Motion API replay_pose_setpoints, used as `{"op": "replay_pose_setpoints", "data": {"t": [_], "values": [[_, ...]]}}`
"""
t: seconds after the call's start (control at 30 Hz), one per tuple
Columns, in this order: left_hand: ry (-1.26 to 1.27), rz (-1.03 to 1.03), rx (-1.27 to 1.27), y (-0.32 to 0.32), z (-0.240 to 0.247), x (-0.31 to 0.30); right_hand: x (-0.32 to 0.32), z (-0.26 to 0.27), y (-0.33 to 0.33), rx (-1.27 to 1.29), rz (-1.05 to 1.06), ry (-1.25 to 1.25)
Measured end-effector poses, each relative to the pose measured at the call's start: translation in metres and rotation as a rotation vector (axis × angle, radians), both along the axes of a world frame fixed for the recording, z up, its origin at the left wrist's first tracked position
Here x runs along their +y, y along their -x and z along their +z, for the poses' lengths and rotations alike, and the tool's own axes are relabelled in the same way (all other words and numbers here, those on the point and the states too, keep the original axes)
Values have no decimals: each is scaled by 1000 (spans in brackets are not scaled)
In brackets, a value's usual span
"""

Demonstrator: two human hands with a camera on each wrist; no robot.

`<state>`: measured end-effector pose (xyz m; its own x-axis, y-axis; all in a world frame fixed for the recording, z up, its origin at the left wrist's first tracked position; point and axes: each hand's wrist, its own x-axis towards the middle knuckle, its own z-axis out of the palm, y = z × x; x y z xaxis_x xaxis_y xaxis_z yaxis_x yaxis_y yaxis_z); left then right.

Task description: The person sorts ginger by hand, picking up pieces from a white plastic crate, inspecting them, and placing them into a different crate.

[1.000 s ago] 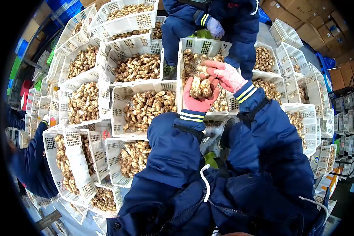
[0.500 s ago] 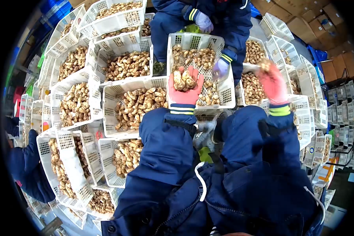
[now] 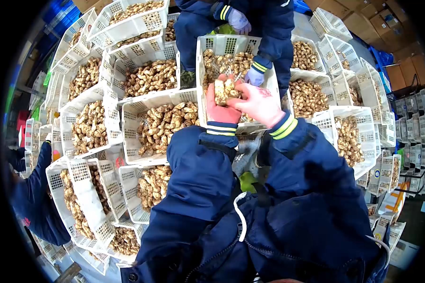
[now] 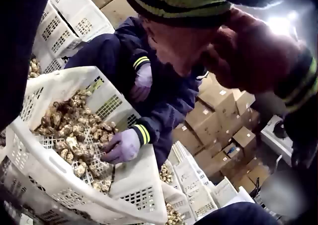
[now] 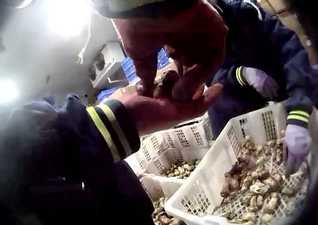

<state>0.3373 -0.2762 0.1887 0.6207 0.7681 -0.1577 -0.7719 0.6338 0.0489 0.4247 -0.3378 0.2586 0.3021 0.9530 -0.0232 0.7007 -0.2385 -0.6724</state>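
Observation:
My left hand [image 3: 220, 112], in a pink glove, lies palm up over the near crate and carries several stubby brown-and-cream mushroom-like pieces [image 3: 225, 89]. Seen from the right wrist, its fingers stretch out almost flat beneath them. From above, my right hand [image 3: 259, 103], also gloved in pink, pinches one mushroom-like piece [image 5: 166, 83] against that palm between fingers and thumb. Below both hands stands a white slotted crate [image 3: 202, 70] partly filled with similar pieces. Another person's lilac-gloved hand [image 4: 123, 146] reaches into the same crate.
White crates of these pieces surround me, among them one left of my knees [image 3: 130, 137] and one at the right [image 3: 369, 141]. The other person [image 3: 278, 47] sits across the crate. Cardboard boxes [image 3: 359, 23] are stacked at the back right. Another person's sleeve [image 3: 40, 193] shows at far left.
My right hand swung out over the right-hand crates with a piece, then came back to my left palm. My left hand has stayed palm up with its pieces.

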Motion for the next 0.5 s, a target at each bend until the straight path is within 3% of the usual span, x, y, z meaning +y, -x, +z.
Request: {"op": "replay_pose_setpoints", "data": {"t": [0.03,0.1,0.17,0.23,0.33,0.5], "values": [[5,20,-14,1,-3,2,9,0,6,-150,4,58],[-1,32,-29,3,-8,3,10,-1,2,32,41,-42],[67,16,-8,11,12,-1,0,4,-8,760,-29,68],[12,2,-151,9,5,1,-13,4,-18,1154,6,-49],[111,16,-75,8,5,1,-20,-1,-23,1645,112,-227],[78,18,-46,10,3,1,-22,2,-14,1602,129,-287]]}}
